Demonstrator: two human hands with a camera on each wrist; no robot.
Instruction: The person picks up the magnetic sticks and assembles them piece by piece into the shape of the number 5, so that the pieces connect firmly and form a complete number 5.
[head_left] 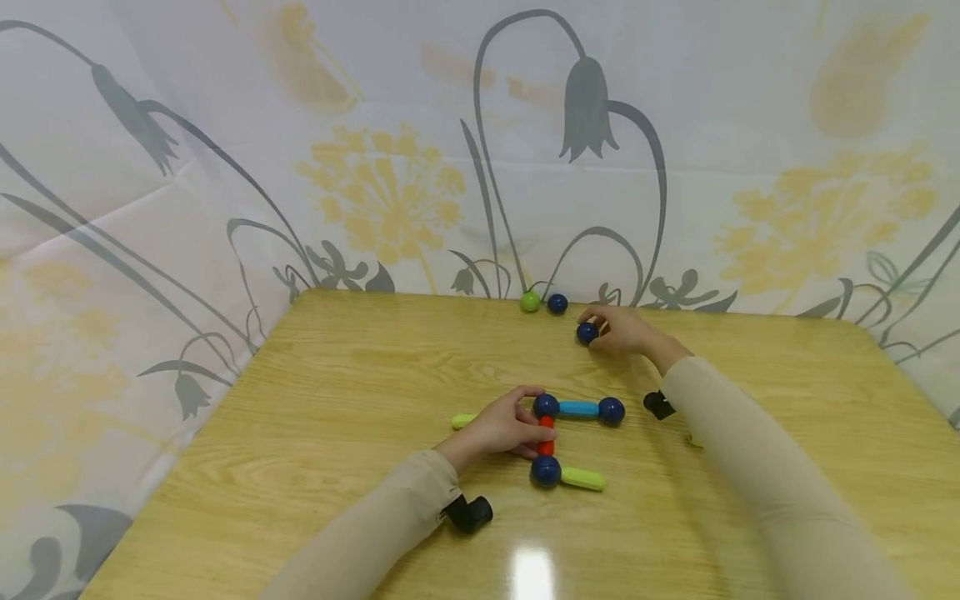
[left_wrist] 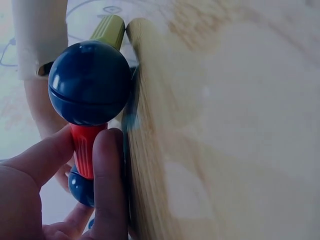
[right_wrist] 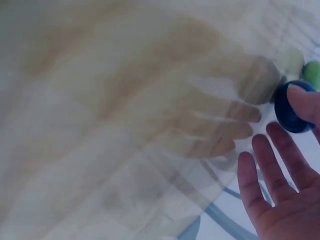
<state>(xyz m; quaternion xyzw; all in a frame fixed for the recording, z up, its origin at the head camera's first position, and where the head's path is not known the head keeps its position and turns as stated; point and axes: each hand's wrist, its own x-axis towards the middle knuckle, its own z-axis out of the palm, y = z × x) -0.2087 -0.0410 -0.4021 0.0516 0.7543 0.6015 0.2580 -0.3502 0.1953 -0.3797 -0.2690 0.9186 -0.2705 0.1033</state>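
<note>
In the head view my left hand (head_left: 501,427) grips a red rod (head_left: 547,438) between thumb and fingers. That rod joins two dark blue balls, an upper one (head_left: 546,406) and a lower one (head_left: 546,472). From the upper ball a light blue rod (head_left: 578,409) runs right to another dark blue ball (head_left: 611,411); a yellow-green rod (head_left: 582,478) points right from the lower one. The left wrist view shows the red rod (left_wrist: 89,150) close up, thumb and finger either side. Farther back, my right hand (head_left: 626,329) pinches a separate dark blue ball (head_left: 587,333) over the table.
A green ball (head_left: 530,301) and a dark blue ball (head_left: 557,303) lie at the table's back edge, by the patterned curtain (head_left: 420,150). One yellow-green rod (head_left: 462,422) shows behind my left hand; another yellow-green piece (head_left: 695,440) is partly hidden by the right sleeve.
</note>
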